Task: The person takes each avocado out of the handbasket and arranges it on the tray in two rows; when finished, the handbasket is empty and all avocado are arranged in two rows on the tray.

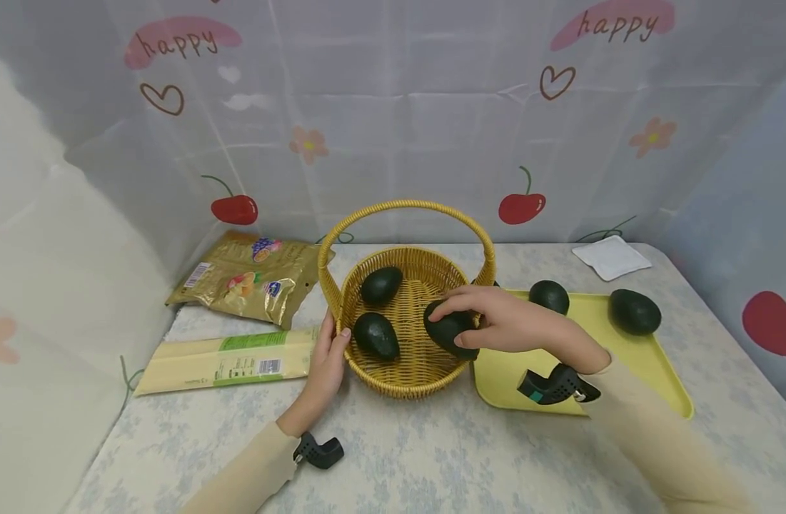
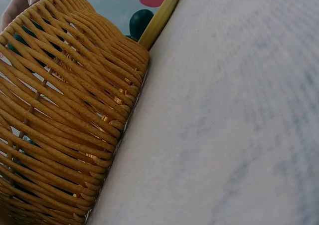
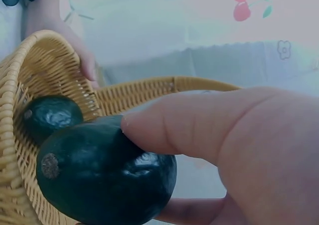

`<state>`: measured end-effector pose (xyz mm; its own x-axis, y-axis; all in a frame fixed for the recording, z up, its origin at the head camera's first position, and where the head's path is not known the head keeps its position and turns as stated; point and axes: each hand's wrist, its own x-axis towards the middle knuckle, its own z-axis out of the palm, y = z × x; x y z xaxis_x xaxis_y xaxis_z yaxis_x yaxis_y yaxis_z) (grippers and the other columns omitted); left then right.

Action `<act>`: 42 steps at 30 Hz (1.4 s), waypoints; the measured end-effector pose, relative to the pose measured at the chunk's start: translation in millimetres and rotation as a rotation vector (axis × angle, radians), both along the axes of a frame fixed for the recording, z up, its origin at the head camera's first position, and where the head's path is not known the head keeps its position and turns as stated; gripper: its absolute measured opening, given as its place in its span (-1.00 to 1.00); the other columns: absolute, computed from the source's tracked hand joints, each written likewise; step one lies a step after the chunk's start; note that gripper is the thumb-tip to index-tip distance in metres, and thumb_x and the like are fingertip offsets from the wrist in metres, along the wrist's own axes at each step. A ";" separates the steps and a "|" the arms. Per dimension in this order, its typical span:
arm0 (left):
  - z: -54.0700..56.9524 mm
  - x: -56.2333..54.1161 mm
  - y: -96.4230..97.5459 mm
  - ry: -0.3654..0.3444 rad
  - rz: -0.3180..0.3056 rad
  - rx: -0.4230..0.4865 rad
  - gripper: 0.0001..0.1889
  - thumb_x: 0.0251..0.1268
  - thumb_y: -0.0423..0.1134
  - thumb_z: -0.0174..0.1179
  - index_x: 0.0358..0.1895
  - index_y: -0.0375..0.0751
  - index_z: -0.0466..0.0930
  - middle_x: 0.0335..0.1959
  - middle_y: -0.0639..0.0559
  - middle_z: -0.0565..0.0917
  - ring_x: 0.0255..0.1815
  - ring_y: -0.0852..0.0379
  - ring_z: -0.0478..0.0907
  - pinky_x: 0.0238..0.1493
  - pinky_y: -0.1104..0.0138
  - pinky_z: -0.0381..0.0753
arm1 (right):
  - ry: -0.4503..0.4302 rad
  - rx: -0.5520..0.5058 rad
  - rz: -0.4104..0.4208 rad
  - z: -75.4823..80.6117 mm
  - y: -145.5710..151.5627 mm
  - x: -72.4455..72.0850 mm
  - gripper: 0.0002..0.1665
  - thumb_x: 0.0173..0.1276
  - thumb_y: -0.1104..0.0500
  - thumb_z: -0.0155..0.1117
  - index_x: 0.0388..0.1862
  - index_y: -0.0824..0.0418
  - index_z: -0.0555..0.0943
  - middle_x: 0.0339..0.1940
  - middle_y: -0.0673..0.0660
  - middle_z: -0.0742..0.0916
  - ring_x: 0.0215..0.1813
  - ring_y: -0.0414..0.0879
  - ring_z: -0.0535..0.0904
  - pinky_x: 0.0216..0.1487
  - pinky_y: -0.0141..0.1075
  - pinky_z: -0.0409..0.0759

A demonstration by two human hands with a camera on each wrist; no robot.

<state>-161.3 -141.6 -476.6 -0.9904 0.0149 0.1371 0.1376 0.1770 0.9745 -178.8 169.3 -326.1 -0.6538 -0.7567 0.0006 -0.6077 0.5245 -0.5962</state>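
Observation:
A yellow woven basket [image 1: 402,389] with a tall arched handle stands in the middle of the table. My left hand [image 1: 327,365] grips its left side, the thumb over the rim near the handle's foot. Inside, two dark green avocados lie on the left: one towards the back [image 1: 381,285], one nearer the front [image 1: 376,336]. With thumb and fingers my right hand [image 1: 505,319] holds another avocado [image 3: 104,177] over the basket's right part. In the head view I cannot tell whether that avocado touches the bottom.
Right of the basket lies a yellow tray [image 1: 662,375] bearing a round avocado [image 1: 550,297] and a longer avocado [image 1: 635,312]. A white square packet [image 1: 612,258] lies behind it. To the left are a gold snack bag [image 1: 251,275] and a long pale-yellow packet [image 1: 228,362].

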 end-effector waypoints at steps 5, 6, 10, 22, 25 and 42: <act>1.1 -0.8 -1.4 0.004 0.002 -0.004 -0.33 0.68 -0.20 -0.18 0.69 -0.05 -0.21 0.72 -0.08 -0.07 0.72 -0.09 -0.14 0.67 -0.07 -0.05 | -0.025 0.004 -0.018 8.0 10.9 5.7 -0.55 0.41 0.26 0.29 0.25 -0.01 0.64 0.36 0.20 0.57 0.14 0.01 0.60 -0.08 -0.33 0.70; 1.4 -0.8 -1.3 0.005 0.000 -0.005 -0.33 0.68 -0.20 -0.18 0.69 -0.06 -0.21 0.72 -0.09 -0.07 0.72 -0.09 -0.14 0.67 -0.08 -0.05 | -0.031 0.005 -0.023 8.9 12.9 6.6 -0.55 0.41 0.27 0.29 0.25 -0.01 0.64 0.37 0.20 0.56 0.13 0.00 0.61 -0.09 -0.34 0.71; 1.5 -1.2 -1.2 0.008 -0.008 -0.002 -0.33 0.68 -0.20 -0.18 0.69 -0.06 -0.22 0.72 -0.08 -0.08 0.73 -0.08 -0.15 0.68 -0.07 -0.06 | -0.032 -0.002 -0.037 11.0 22.6 10.3 -0.52 0.39 0.31 0.29 0.26 0.00 0.63 0.36 0.22 0.56 0.10 -0.01 0.63 -0.12 -0.38 0.74; 1.4 -0.1 -1.3 -0.007 0.007 -0.017 -0.32 0.67 -0.19 -0.16 0.70 -0.05 -0.22 0.72 -0.06 -0.07 0.72 -0.07 -0.13 0.67 -0.05 -0.04 | -0.036 -0.035 -0.088 13.7 49.3 23.6 -0.52 0.40 0.30 0.32 0.27 0.02 0.63 0.39 0.27 0.55 -0.01 -0.18 0.67 -0.19 -0.37 0.73; 1.6 -0.3 -0.9 -0.002 0.002 -0.013 -0.32 0.67 -0.21 -0.17 0.70 -0.06 -0.22 0.72 -0.07 -0.07 0.72 -0.07 -0.13 0.68 -0.06 -0.04 | -0.034 -0.047 -0.116 13.2 56.4 27.2 -0.53 0.39 0.28 0.35 0.26 0.01 0.64 0.42 0.30 0.53 0.25 0.06 0.60 -0.20 -0.37 0.71; 1.9 0.8 0.2 0.000 -0.016 0.011 -0.33 0.68 -0.18 -0.19 0.69 -0.06 -0.23 0.72 -0.07 -0.09 0.73 -0.05 -0.16 0.68 -0.03 -0.06 | 0.009 -0.116 -0.186 -8.6 79.3 36.1 -0.53 0.41 0.23 0.36 0.28 0.01 0.61 0.31 0.20 0.62 0.09 -0.31 0.60 -0.15 -0.35 0.71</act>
